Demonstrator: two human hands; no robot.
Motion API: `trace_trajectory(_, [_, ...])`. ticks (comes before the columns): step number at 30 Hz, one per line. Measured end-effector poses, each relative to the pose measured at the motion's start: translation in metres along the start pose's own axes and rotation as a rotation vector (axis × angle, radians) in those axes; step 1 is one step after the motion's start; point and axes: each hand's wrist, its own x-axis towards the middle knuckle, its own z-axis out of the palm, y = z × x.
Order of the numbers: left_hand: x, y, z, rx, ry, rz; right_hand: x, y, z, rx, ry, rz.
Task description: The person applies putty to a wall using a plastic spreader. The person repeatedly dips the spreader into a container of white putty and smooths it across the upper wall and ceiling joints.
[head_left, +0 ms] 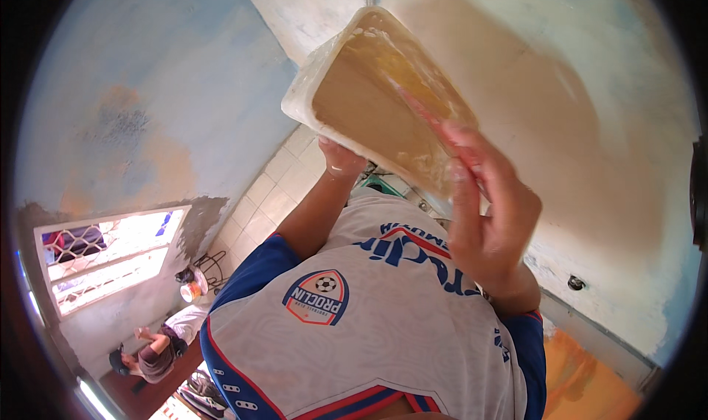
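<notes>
A whitish rectangular tub (299, 99) is held up in front of my chest, tilted, with beige liquid like paint inside and a yellow patch along one inner side. From below, my left hand (344, 159) grips its near edge; most of those fingers are hidden under the tub. My right hand (493, 199), partly smeared by motion, is closed round a thin red-handled tool (428, 117) at the tub's right side. The tool's far end reaches into the tub, where its shape is too blurred to name.
Close on the right is a wall (627, 199) with fresh beige coating and a small dark hole (577, 282). A patchy blue wall (169, 51) stands left, with a barred window (110, 254). At lower left, a person (155, 353) sits near a round container (193, 287).
</notes>
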Motion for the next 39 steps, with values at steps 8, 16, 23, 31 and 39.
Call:
trace_trajectory(8, [0.018, 0.016, 0.005, 0.375, 0.149, 0.227, 0.003, 0.018, 0.019, 0.129, -0.126, -0.011])
trace_trajectory(16, [0.030, 0.012, -0.013, 0.423, 0.302, 0.254, 0.004, 0.029, 0.001, 0.054, -0.130, -0.057])
trace_trajectory(23, [0.039, 0.026, -0.017, 0.184, 0.173, 0.179, 0.029, 0.049, 0.006, 0.373, 0.105, 0.221])
trace_trajectory(31, [0.009, 0.025, -0.023, 0.249, 0.103, 0.131, 0.036, 0.047, -0.019, 0.692, 0.166, 0.371])
trace_trajectory(39, [0.001, 0.024, -0.005, 0.170, 0.136, 0.089, 0.036, 0.010, -0.022, 0.498, 0.068, 0.120])
